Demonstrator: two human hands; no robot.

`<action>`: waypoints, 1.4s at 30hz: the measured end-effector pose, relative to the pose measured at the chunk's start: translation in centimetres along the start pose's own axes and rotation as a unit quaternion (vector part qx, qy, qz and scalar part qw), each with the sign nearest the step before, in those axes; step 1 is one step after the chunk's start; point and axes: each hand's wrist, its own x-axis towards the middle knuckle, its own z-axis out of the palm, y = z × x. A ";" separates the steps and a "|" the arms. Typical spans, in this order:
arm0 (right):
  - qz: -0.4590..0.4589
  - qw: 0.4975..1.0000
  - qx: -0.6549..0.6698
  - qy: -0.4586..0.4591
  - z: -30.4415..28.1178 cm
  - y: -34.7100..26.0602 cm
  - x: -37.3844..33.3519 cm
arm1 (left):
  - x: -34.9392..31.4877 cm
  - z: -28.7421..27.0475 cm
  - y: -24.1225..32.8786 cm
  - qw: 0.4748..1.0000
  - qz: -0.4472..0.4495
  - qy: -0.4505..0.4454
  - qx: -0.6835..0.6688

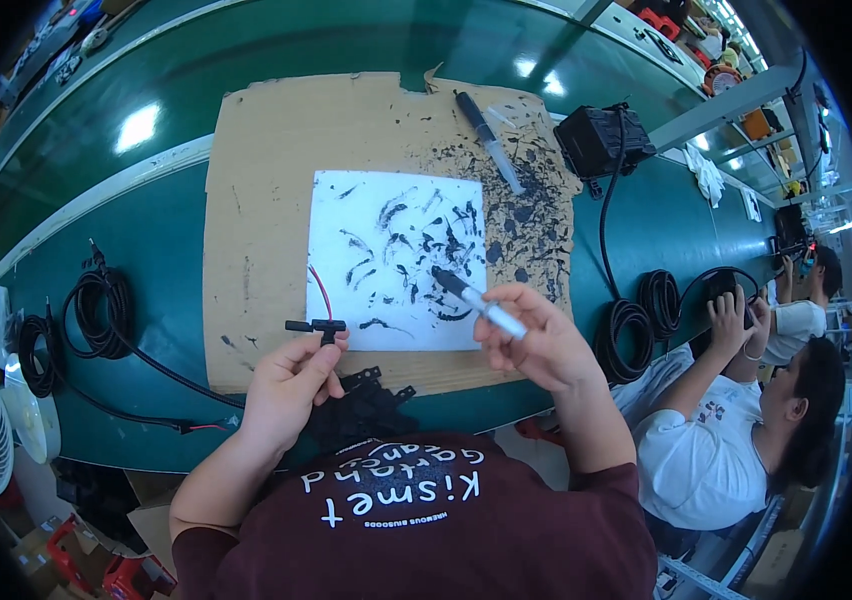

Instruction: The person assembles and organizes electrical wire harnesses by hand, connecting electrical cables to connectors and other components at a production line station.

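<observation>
Left hand (289, 388) tight on black fitting (327, 326), right hand (544, 340) half-curled around tube (469, 295)

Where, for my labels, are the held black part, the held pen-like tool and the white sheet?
Held black part (322, 326), head view: its crossbar.
Held pen-like tool (473, 297), head view: its pale barrel.
White sheet (344, 303), head view: its bare left side.

The white sheet (336, 290) looks like smooth, matt paper; beneath it the brown cardboard (266, 150) is dull and fibrous (roughly torn along its top edge); the far green surface (276, 60) is smooth and glossy; the syringe-like applicator (491, 313) appears smooth, translucent plastic; the small black piece (326, 326), matt plastic; the maroon shirt (416, 550), soft matt cloth.
</observation>
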 end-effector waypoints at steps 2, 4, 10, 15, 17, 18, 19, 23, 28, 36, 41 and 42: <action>-0.026 0.995 0.100 0.001 -0.2 0.1 0.0 | 0.1 0.1 0.2 1.000 -0.004 -0.003 -0.001; -0.044 0.978 0.202 -0.008 -0.1 0.2 0.3 | 0.1 -0.2 0.1 1.000 -0.006 0.000 -0.007; -0.069 0.953 0.285 -0.072 1.0 0.0 -0.2 | 0.2 -0.3 0.0 1.000 -0.019 0.000 0.005; -0.102 0.941 0.268 -0.178 1.5 0.9 -0.6 | -0.3 -0.6 -1.2 0.994 0.081 -0.006 0.076; -0.109 0.936 0.264 -0.205 2.0 1.5 -0.8 | -0.7 -0.3 -0.6 0.990 0.103 0.000 0.095; -0.107 0.937 0.234 -0.237 2.3 1.8 -1.0 | -1.0 -0.1 -0.2 0.986 0.125 0.004 0.113; -0.105 0.935 0.204 -0.269 2.4 2.1 -1.1 | -1.2 0.1 0.1 0.986 0.124 0.008 0.115; -0.069 0.951 0.110 -0.279 4.1 2.3 -2.0 | -1.7 0.6 0.5 0.937 0.293 0.036 0.188; -0.100 0.947 0.061 -0.299 5.4 1.7 -1.7 | -2.1 1.0 1.1 0.904 0.343 0.052 0.251; -0.107 0.949 0.042 -0.295 5.3 1.9 -1.7 | -2.3 0.9 1.1 0.882 0.378 0.050 0.278; -0.103 0.950 0.047 -0.293 5.2 2.2 -1.7 | -2.5 1.0 1.2 0.883 0.376 0.047 0.276; -0.103 0.948 0.052 -0.296 5.2 2.3 -1.7 | -2.5 1.0 1.3 0.880 0.383 0.044 0.279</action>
